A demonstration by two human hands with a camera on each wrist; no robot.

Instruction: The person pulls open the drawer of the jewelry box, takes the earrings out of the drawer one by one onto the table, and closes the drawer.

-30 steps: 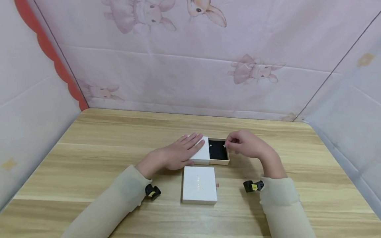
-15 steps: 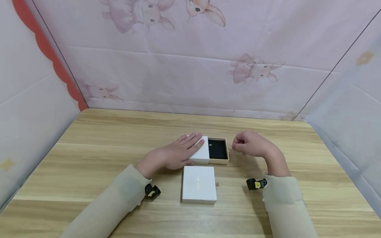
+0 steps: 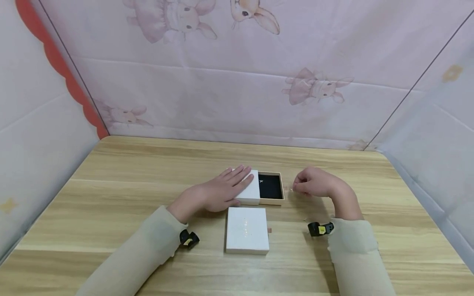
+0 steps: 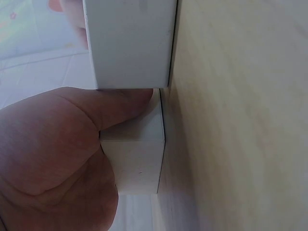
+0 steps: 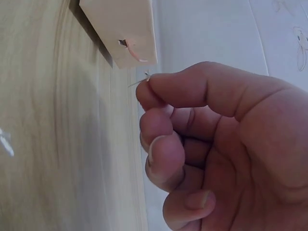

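My left hand lies on the white sleeve of a slide-out jewelry box, fingers straight across its top. In the left wrist view its thumb presses along the box's side. The drawer sticks out to the right, showing a black pad with a small silvery earring on it. Just right of the drawer, my right hand pinches a small stud earring between thumb and forefinger. Its thin post points out past the fingertips, near the drawer's end with its pink pull ribbon.
A second white box, closed, with gold lettering and a ribbon tab, lies in front of the first. A tiny shiny piece lies on the wooden table near the right wrist. Printed cloth walls stand behind and at both sides.
My right hand has lifted an earring off the right part of the black pad and moved a little to the right, out past the drawer's end. The left hand has stayed on the box.
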